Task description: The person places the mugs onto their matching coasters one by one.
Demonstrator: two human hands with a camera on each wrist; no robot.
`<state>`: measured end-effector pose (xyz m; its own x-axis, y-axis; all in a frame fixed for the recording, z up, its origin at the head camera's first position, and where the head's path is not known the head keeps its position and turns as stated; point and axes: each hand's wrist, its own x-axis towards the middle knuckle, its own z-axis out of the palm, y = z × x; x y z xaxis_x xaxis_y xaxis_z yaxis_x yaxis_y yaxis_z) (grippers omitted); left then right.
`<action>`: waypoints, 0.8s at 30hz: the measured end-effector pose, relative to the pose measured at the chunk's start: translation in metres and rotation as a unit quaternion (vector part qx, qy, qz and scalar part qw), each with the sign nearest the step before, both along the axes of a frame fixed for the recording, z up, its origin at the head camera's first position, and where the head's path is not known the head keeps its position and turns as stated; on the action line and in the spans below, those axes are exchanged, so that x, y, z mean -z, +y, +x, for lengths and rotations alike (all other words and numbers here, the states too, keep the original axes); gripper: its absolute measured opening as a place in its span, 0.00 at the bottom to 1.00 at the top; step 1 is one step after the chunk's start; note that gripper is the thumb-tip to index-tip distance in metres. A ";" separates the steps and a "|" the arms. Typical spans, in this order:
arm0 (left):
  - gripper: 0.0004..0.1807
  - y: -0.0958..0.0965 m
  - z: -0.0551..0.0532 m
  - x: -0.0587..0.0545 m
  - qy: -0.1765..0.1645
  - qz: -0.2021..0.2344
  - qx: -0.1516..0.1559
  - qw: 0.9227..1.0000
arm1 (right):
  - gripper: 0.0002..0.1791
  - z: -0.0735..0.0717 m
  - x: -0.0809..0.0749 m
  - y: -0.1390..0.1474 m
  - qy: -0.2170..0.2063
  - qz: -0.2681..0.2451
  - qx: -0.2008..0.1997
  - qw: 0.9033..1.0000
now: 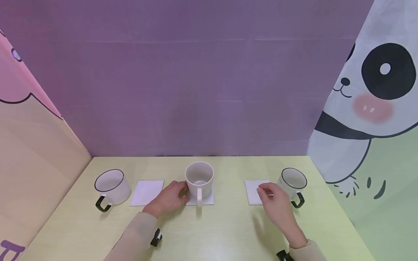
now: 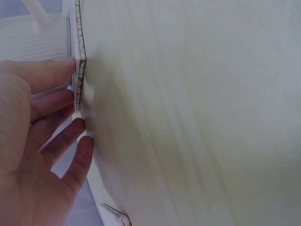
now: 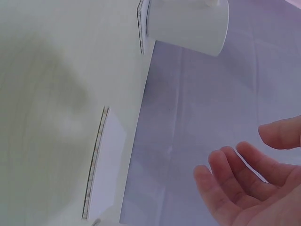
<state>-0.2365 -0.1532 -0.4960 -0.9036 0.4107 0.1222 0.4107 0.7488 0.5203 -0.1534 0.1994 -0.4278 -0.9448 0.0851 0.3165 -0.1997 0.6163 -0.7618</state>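
A plain white mug (image 1: 200, 177) stands upright on the middle white square coaster (image 1: 210, 197), its handle toward me. My left hand (image 1: 171, 197) is at the mug's left side. In the left wrist view, the thumb and forefinger tips rest at the coaster's edge, beside the mug's base (image 2: 33, 44); the other fingers are loosely bent. My right hand (image 1: 277, 204) hovers in front of the right coaster (image 1: 254, 192), holding nothing, with its fingers relaxed and the thumb apart in the right wrist view. Just beyond it is a dark-rimmed white mug (image 1: 287, 186) with a black handle.
Another dark-rimmed white mug (image 1: 119, 192) with a black handle is at the far left of the table (image 1: 209, 232). Beside it lies the left coaster (image 1: 147, 193). A purple cloth (image 1: 199, 79) backs the table, with printed panels on both sides.
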 end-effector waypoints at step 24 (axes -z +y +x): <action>0.18 0.001 0.000 0.000 -0.006 0.002 -0.006 1.000 | 0.08 -0.001 0.002 0.024 0.056 0.020 0.048 0.997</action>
